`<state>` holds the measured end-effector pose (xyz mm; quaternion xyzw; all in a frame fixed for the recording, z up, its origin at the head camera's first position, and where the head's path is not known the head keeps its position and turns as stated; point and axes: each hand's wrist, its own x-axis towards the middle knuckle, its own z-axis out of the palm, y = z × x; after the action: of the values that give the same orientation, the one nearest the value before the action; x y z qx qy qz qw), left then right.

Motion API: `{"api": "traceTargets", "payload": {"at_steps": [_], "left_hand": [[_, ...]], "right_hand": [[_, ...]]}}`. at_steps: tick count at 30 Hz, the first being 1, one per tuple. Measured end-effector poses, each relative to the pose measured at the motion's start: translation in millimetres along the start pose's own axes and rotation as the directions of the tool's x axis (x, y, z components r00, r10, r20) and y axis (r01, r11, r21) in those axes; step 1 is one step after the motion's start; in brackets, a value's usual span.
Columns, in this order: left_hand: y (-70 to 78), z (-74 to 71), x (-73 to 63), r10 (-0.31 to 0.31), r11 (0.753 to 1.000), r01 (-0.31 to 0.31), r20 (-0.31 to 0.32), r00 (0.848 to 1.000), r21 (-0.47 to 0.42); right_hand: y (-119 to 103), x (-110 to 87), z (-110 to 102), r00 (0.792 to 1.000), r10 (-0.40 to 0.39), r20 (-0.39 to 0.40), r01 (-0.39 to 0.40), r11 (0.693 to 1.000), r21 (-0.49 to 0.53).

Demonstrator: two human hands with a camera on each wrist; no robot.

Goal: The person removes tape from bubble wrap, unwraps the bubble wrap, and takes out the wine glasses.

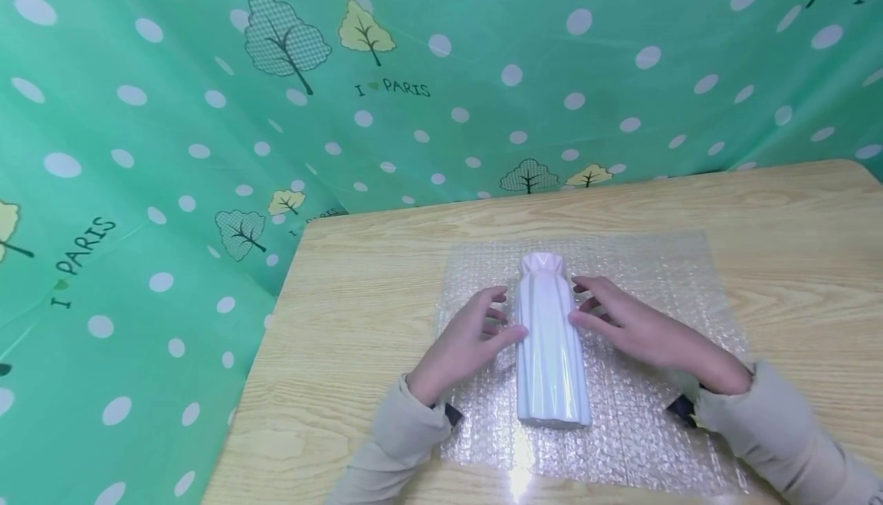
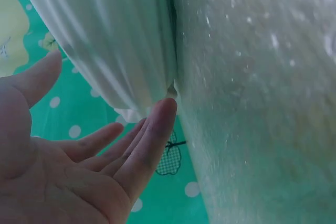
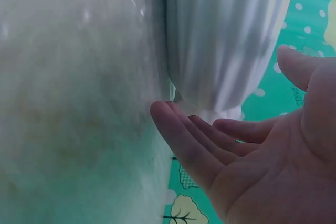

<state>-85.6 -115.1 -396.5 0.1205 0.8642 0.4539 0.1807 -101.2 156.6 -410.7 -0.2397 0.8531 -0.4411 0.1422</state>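
A glossy white fluted vase (image 1: pixel 550 352) lies on its side on a sheet of bubble wrap (image 1: pixel 648 413), its pinched neck toward the far edge of the table. My left hand (image 1: pixel 472 340) is at the vase's left side, thumb close to it, fingers spread and loosely bent. On the opposite side my right hand (image 1: pixel 635 329) mirrors it, thumb tip at the vase's edge. In the left wrist view the fingers (image 2: pixel 149 145) extend beside the vase (image 2: pixel 110 35) without curling round it. The right wrist view likewise shows relaxed fingers (image 3: pixel 194 150) beside the vase (image 3: pixel 226 40).
The bubble wrap lies flat on a light wooden table (image 1: pixel 331 321). Behind and to the left hangs a green cloth (image 1: pixel 414 91) with white dots and printed trees. Dark straps show near both sleeve cuffs (image 1: pixel 414 413).
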Motion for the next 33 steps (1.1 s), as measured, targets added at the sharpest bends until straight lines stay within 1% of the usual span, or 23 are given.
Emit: {"api": "traceTargets", "payload": {"at_steps": [7, 13, 16, 18, 23, 25, 33], "left_hand": [[2.5, 1.8, 0.8, 0.006, 1.000, -0.006, 0.024, 1.000, 0.020], [1.2, 2.7, 2.2, 0.042, 0.999, -0.042, 0.048, 0.998, -0.003], [0.1, 3.5, 2.4, 0.050, 0.999, -0.049, 0.063, 0.997, -0.023], [-1.0, 4.4, 2.3, 0.046, 0.998, -0.043, 0.076, 0.996, -0.038], [-2.2, 5.7, 3.4, 0.043, 0.998, -0.039, 0.085, 0.995, -0.058], [-2.5, 5.9, 4.0, 0.052, 0.997, -0.047, 0.084, 0.995, -0.054], [-2.7, 6.6, 4.2, 0.084, 0.996, -0.082, 0.100, 0.991, -0.033]], "right_hand": [[-1.7, -0.1, 5.9, 1.000, -0.008, -0.002, 0.008, 1.000, -0.024], [-2.8, -0.5, 7.4, 1.000, -0.005, 0.012, 0.005, 1.000, -0.011], [-3.3, -0.4, 9.2, 1.000, 0.000, 0.024, 0.000, 1.000, 0.011], [-3.4, -1.2, 10.8, 0.999, 0.004, 0.032, -0.004, 1.000, 0.020], [-5.1, -4.9, 13.6, 0.999, -0.007, 0.036, 0.005, 0.999, 0.054], [-6.3, -5.7, 14.7, 0.999, -0.012, 0.036, 0.009, 0.997, 0.073], [-8.4, -4.6, 17.7, 0.999, 0.013, 0.032, -0.017, 0.992, 0.126]]}}
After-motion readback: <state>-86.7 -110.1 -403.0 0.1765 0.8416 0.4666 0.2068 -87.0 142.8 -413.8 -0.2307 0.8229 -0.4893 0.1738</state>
